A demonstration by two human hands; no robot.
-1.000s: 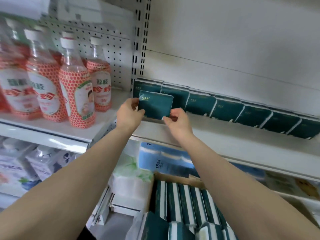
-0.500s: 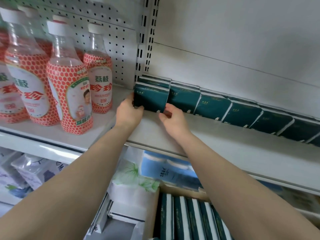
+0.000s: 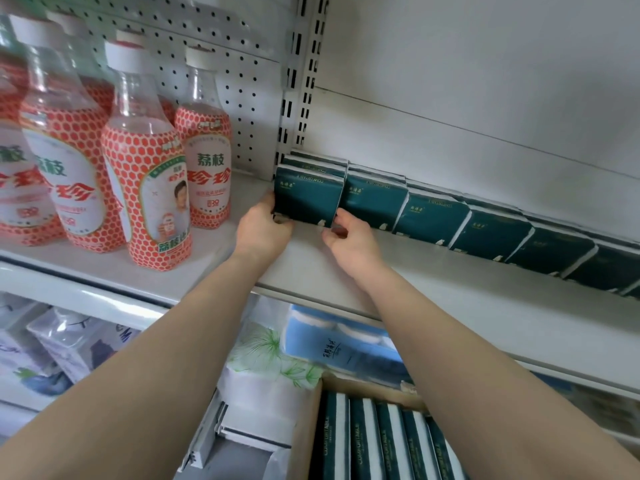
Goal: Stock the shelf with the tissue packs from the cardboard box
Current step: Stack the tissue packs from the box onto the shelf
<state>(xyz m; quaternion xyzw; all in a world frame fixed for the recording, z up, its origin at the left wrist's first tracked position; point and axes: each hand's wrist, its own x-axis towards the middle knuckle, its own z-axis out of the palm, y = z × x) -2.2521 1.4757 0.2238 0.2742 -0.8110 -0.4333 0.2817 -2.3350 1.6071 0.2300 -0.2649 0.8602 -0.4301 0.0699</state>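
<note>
Right now, left of the slotted upright (image 3: 298, 81), the lychee drink bottles (image 3: 145, 188) fill their own bay, so your stock belongs on the upright's right side. Your left hand (image 3: 263, 230) is clamped on the left edge of the front tissue pack (image 3: 306, 199), which stands just right of the upright's foot. That hand braces it against the packs behind, though how far the fingers wrap round is hidden. Your right hand (image 3: 349, 240) pinches the pack's lower right corner, probably to square it with the row of tissue packs (image 3: 485, 230) running rightward from the upright along the back wall. The pack's bottom edge looks seated on the shelf (image 3: 450, 306). Below the upright and to its right, the cardboard box (image 3: 308, 427) holds more packs on edge, so plenty is left to stock.
</note>
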